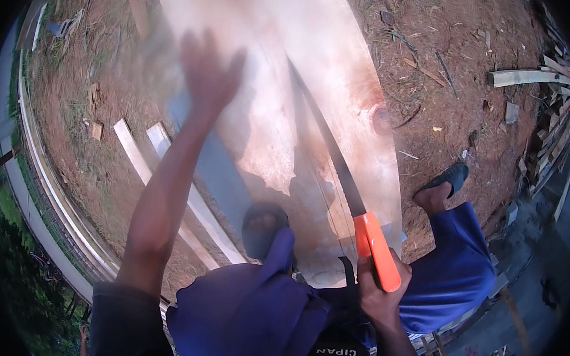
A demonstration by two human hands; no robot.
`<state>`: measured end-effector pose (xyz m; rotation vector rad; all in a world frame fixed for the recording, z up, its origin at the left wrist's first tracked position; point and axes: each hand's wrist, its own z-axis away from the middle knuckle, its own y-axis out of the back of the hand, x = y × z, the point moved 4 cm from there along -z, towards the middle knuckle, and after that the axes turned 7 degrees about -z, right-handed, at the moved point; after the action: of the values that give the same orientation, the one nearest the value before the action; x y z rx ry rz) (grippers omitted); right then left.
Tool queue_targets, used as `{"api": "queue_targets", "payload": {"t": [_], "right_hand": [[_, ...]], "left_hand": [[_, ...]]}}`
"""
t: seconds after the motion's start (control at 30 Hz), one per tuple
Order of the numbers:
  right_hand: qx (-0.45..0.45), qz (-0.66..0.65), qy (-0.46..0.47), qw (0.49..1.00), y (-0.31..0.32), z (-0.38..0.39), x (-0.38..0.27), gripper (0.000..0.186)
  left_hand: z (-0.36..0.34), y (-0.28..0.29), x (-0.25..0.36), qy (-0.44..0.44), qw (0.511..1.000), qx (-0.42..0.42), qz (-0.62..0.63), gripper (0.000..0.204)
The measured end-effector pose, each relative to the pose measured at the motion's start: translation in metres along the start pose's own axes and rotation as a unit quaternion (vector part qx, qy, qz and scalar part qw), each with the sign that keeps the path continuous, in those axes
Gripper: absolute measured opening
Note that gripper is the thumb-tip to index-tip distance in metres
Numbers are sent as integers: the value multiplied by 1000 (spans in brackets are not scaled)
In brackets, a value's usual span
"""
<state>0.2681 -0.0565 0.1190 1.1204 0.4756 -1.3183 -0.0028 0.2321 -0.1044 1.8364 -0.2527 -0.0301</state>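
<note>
Right hand (378,285) clamps the orange saw handle (376,250); its blade (327,141) runs forward-left along the plank's (344,83) long axis. Left hand (206,73), open and blurred, hovers farther up the plank.

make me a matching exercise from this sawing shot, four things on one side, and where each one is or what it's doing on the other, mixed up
Things:
1. right hand
2. left hand
3. saw blade
4. sandalled foot

Places or states:
A. stretched out over the far part of the wide board, fingers spread, blurred
B. on the red dirt to the right of the board
C. closed around the orange saw handle
D. dark and long, lying slantwise across the board

Pairs: 1-C, 2-A, 3-D, 4-B
</note>
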Motion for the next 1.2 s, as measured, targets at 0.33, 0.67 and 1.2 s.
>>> {"api": "queue_targets", "payload": {"t": [0.33, 0.67, 1.2], "right_hand": [[-14, -17, 7, 1000, -65, -105, 0, 14], [-37, -21, -27, 999, -62, -94, 9, 11], [-10, -33, -10, 999, -13, -35, -3, 4]], "left_hand": [[-1, 5, -11, 11, 1000, -1, -1, 85], [1, 0, -7, -3, 1000, 1, -11, 87], [-1, 2, -1, -4, 1000, -5, -4, 86]]}}
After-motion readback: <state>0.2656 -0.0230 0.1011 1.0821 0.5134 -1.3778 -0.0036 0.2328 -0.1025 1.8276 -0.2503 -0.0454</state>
